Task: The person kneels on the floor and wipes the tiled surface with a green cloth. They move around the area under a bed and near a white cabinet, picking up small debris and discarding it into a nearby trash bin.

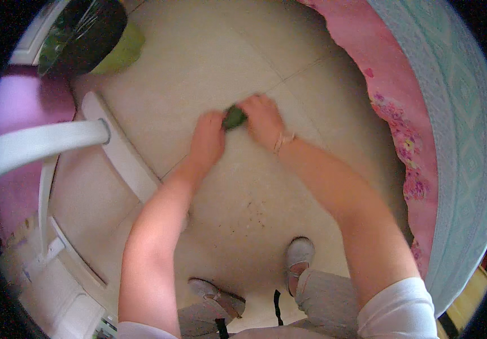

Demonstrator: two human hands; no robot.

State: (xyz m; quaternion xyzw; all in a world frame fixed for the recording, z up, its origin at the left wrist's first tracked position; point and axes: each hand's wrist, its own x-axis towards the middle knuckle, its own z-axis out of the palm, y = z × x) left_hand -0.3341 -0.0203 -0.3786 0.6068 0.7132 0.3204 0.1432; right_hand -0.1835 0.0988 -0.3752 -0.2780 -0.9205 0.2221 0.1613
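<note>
A small dark green thing (234, 117), perhaps a leaf, is stretched between my two hands in front of me; blur hides what exactly it is. My left hand (208, 137) grips its left edge, fingers curled and mostly hidden from above. On its upper right edge, my right hand (262, 118) closes from the other side, with a thin band (283, 142) around the wrist. Both hands are over the pale tiled floor (243, 178), arms reaching forward. Dark specks (252, 218) of dirt lie on the tiles between my hands and my feet.
White furniture legs with long feet (120, 156) stand at the left, by a purple panel (31, 93). A dark object (95, 38) and a yellow-green one (122, 48) are at upper left. Pink floral fabric (400, 127) and a pale green cover (459, 106) hang along the right.
</note>
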